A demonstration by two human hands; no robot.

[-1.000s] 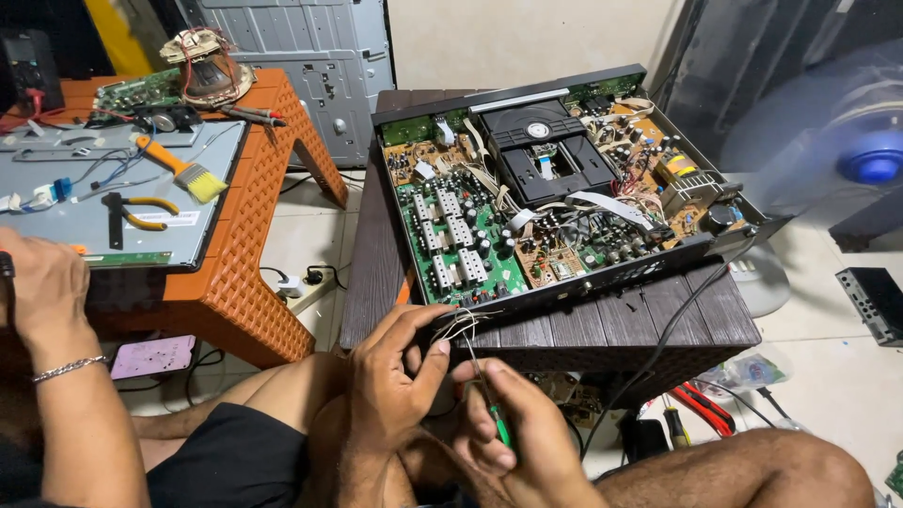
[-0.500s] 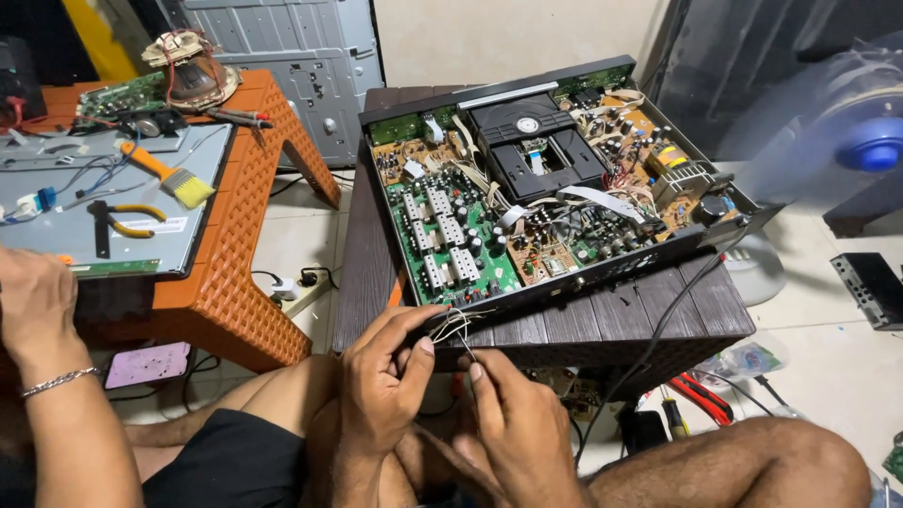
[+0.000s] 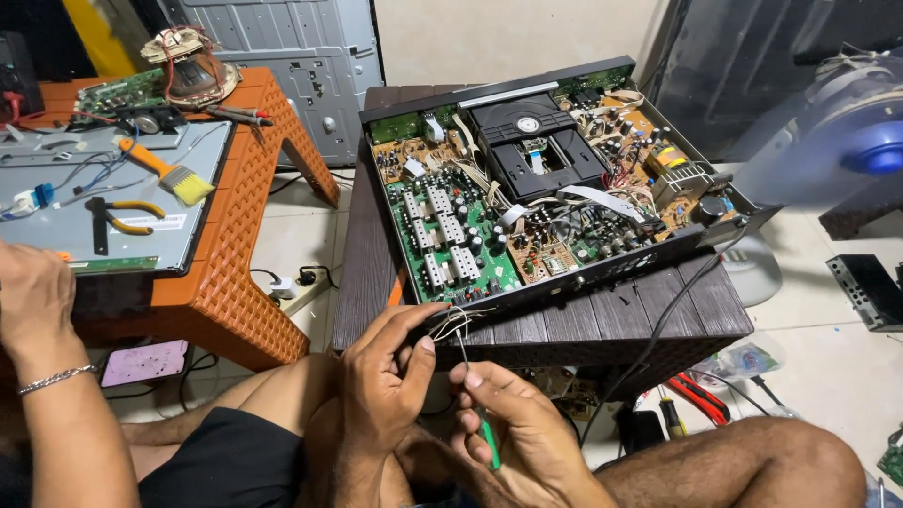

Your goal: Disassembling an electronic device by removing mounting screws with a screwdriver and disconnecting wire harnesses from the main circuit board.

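Head view: both hands (image 3: pixel 442 404) pinch thin, pale, frayed wire strands (image 3: pixel 454 322).

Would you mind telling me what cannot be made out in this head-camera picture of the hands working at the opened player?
- Tool tip: the right hand holds a green-handled tool; where its thin shaft meets the wire bundle is too small to tell.
- Wire ends: the left hand covers where the wires lead.
- Another person's hand, at the left edge: its fingers are cut off.
- The fan, right, is blurred.
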